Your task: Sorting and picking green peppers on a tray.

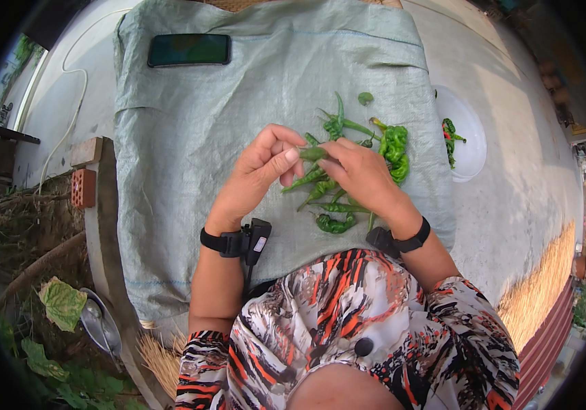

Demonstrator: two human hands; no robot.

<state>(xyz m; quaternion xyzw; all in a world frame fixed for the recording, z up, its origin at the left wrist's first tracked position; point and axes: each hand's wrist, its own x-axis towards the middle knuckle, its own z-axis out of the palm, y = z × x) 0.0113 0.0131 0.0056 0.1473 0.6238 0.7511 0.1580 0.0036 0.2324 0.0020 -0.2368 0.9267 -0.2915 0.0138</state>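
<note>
Over the pale green woven sheet [177, 157], both my hands meet at one green chili pepper [314, 153]. The thumb and fingers of my left hand [263, 160] pinch at its left end. My right hand [363, 174] has its fingers closed round the right end, hiding part of it. Below and beyond the hands lies a loose heap of green chilies, among them a long one [330, 207] and a wrinkled, curled one [335, 223]. Shiny crumpled peppers [395, 147] lie just right of my right hand. A small round leaf piece [365, 98] rests farther off.
A dark phone [189, 50] lies at the sheet's far left. Right of the sheet, a white basin [474, 154] holds a few green and red peppers [450, 140]. On the left are a red brick [83, 188], a low wall edge, a metal pot lid [100, 321] and leafy plants.
</note>
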